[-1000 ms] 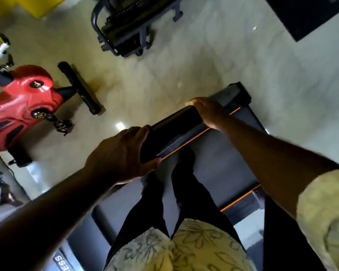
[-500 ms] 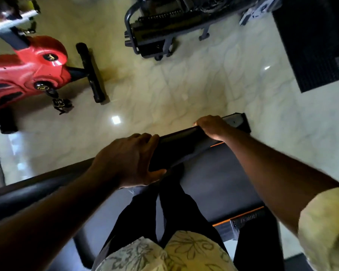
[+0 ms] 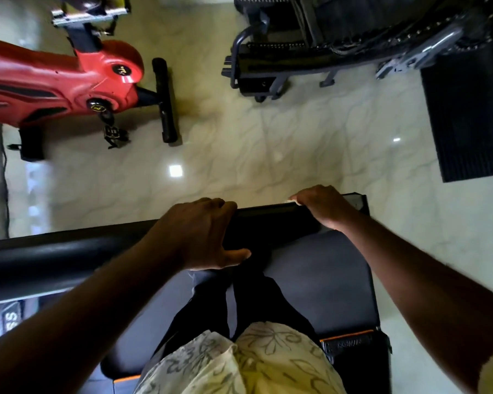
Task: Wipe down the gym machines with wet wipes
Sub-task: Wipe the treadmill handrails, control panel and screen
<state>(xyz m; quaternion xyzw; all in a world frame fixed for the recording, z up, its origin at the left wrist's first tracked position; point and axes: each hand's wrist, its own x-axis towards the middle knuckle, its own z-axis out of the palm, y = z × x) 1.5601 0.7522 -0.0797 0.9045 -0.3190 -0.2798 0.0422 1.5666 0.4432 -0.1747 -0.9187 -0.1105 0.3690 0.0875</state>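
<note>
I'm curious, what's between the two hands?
Just a bare stretch of the black bar, which the left hand and right hand both hold, seen in the head view.

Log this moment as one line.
left hand grips treadmill bar | right hand holds wipe against bar | person stands on treadmill belt
</note>
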